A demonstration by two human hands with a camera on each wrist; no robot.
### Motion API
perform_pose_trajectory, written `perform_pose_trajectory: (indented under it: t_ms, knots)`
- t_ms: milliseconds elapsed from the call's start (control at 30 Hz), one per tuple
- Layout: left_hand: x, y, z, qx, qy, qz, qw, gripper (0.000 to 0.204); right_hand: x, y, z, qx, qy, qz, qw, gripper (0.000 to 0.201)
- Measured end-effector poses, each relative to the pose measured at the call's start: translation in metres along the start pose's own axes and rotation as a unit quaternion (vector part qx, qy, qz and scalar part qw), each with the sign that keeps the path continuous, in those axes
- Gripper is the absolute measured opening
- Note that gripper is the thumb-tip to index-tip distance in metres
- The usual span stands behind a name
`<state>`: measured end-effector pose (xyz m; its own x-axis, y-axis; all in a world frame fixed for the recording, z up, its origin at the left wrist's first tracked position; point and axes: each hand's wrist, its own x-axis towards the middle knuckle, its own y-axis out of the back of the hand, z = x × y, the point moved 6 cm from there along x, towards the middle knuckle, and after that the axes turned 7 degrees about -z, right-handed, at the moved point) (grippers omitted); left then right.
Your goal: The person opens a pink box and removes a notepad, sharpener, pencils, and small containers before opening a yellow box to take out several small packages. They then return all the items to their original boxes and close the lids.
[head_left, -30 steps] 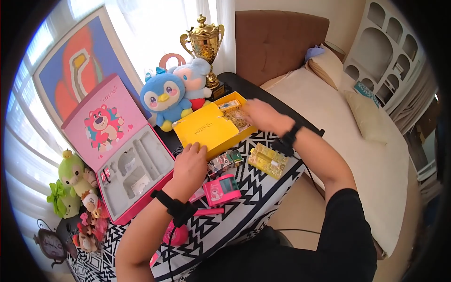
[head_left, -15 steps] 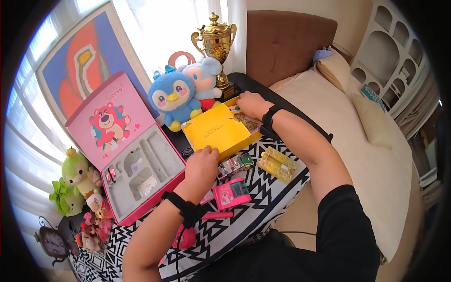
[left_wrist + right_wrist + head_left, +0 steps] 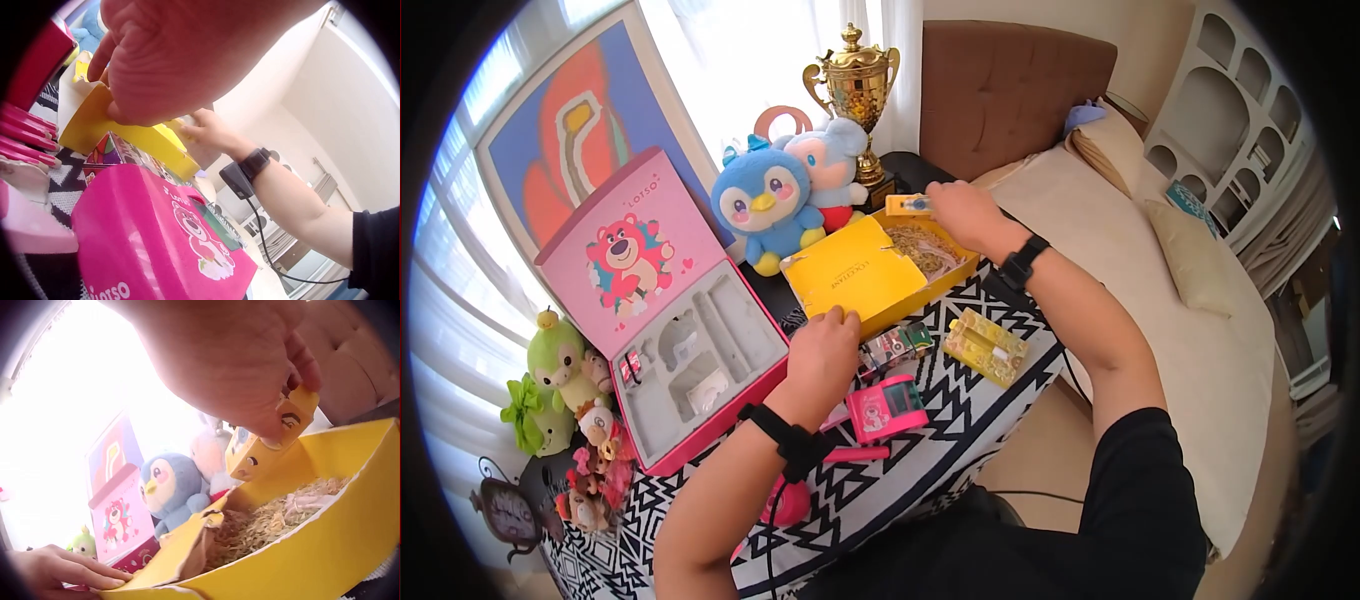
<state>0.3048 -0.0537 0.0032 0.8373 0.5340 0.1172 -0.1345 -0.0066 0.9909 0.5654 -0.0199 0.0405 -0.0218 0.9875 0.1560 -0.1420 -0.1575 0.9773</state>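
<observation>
My right hand [image 3: 970,218] pinches a small yellow printed carton [image 3: 250,450], raised over the far end of a larger yellow box [image 3: 850,280]. Its lid is partly torn away, baring shredded paper filler [image 3: 269,519] inside. My left hand [image 3: 825,345] rests on the near left corner of that box; in the right wrist view its fingers [image 3: 81,569] lie fairly straight over the lid. Just in front of the box are a printed carton [image 3: 897,347], a pink Lotso-printed case [image 3: 156,231] and a yellow patterned pack [image 3: 987,347].
An open pink Lotso gift box [image 3: 765,385] with a grey moulded tray stands at left. Behind the yellow box sit a blue penguin plush [image 3: 760,195] and a gold trophy [image 3: 855,85]. Several small plush toys [image 3: 550,390] line the left edge; a bed [image 3: 1100,260] lies to the right.
My right hand reached into the yellow box, then lifted the small yellow carton out of the filler, up and toward the right. The left hand stayed at the box's near corner.
</observation>
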Motion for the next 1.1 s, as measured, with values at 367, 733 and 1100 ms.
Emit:
perform_pose_trajectory:
  t_ms: [367,733,1100]
  knots:
    - [-0.016,0.021,-0.002,-0.043,-0.025,0.071,0.996,0.023,-0.172,0.02,-0.052,0.317,-0.007,-0.095,0.944,0.034]
    - [-0.139,0.051,0.027,-0.105,-0.049,-0.029,0.993,0.017,-0.206,0.008,-0.117,0.172,-0.006,-0.111,0.979,0.044]
    - [-0.23,0.075,-0.217,0.08,0.276,0.071,0.955,0.014,-0.116,0.074,-0.199,0.145,0.222,-0.055,0.963,0.025]
